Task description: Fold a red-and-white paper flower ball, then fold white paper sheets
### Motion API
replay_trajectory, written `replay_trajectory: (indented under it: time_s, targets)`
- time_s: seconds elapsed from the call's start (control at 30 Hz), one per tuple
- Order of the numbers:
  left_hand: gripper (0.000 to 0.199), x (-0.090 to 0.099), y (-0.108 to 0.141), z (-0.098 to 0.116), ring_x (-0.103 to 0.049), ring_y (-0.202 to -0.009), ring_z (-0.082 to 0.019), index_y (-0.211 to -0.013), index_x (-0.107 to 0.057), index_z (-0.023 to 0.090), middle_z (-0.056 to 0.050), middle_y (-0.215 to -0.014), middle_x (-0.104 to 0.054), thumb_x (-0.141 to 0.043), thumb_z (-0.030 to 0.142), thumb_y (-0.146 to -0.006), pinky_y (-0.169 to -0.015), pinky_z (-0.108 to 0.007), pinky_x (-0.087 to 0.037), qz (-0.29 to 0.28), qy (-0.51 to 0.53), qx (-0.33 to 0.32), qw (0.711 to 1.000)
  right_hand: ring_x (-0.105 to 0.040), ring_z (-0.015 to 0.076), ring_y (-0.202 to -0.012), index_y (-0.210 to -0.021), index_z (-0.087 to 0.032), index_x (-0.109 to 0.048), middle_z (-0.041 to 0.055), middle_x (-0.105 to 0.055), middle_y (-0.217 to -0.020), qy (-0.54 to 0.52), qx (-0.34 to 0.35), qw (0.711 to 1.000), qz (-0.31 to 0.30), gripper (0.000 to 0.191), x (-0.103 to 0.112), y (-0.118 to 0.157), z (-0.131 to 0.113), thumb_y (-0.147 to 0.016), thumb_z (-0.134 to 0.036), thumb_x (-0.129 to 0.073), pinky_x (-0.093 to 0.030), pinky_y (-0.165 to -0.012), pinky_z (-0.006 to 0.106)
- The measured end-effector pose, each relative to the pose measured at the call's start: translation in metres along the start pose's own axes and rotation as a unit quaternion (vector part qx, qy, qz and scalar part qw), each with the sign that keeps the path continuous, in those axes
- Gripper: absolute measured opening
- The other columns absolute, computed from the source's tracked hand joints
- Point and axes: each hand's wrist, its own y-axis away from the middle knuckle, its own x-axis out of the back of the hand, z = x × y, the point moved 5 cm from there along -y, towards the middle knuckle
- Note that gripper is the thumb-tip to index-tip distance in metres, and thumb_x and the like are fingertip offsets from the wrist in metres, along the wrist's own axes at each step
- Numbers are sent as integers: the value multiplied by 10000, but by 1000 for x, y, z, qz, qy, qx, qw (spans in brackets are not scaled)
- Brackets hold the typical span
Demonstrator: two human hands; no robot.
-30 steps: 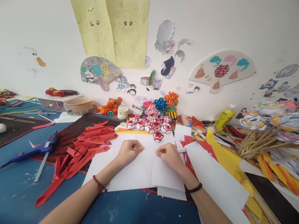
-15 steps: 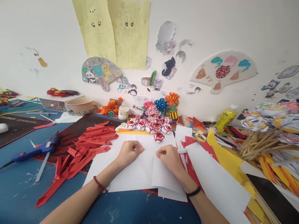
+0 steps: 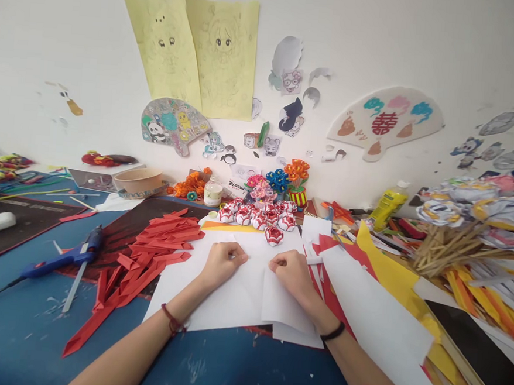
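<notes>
White paper sheets lie stacked in front of me. On their left part rests my left hand, loosely curled into a fist with the thumb against the fingers. Opposite it, my right hand is curled the same way, over a white sheet with a bent edge. Nothing shows in either hand, and a small gap separates them. Just beyond the hands sit several red and white folded paper flowers. Left of the sheets is a loose pile of folded red paper strips.
A blue glue gun lies at left, its cord running off the edge. Along the wall stand a bowl, a glass jar and a yellow bottle. Loose white sheets, yellow paper and a dark book cover the right side.
</notes>
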Motion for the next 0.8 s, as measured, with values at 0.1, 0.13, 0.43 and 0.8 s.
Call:
replay_trajectory:
  time_s: [0.1, 0.13, 0.43, 0.8]
  targets:
    - [158, 0, 0, 0, -592, -630, -158, -671, -698, 174, -11, -664, -705, -624, 295, -743, -629, -256, -428, 2, -2, 1, 1000, -631, 195, -618, -617, -160, -748, 70, -728, -639, -1, -3, 1000, 5, 205, -1, 0, 1, -670, -143, -551, -384, -551, 256]
    - [157, 0, 0, 0, -590, -630, -158, -671, -698, 174, -11, -664, -704, -624, 293, -743, -629, -256, -428, 3, -2, 1, 1000, -634, 196, -627, -622, -162, -750, 71, -730, -646, -2, -3, 1000, 6, 205, -1, 0, 1, -668, -140, -551, -386, -556, 255]
    - [171, 1, 0, -3, -563, -605, -149, -665, -683, 169, -7, -638, -678, -610, 296, -752, -603, -250, -412, 7, 0, 5, 1000, -604, 174, -586, -604, -152, -739, 52, -701, -582, -7, 1, 1000, 4, 213, -1, 0, 4, -690, -148, -544, -374, -547, 252]
    - [218, 9, -4, 5, -610, -753, -168, -860, -689, 190, -21, -868, -714, -578, 371, -810, -688, -250, -436, -26, 1, -9, 1000, -647, 191, -785, -792, -176, -735, 51, -730, -837, -31, 91, 995, -22, 201, 8, -6, -2, -789, -121, -541, -459, -718, 264]
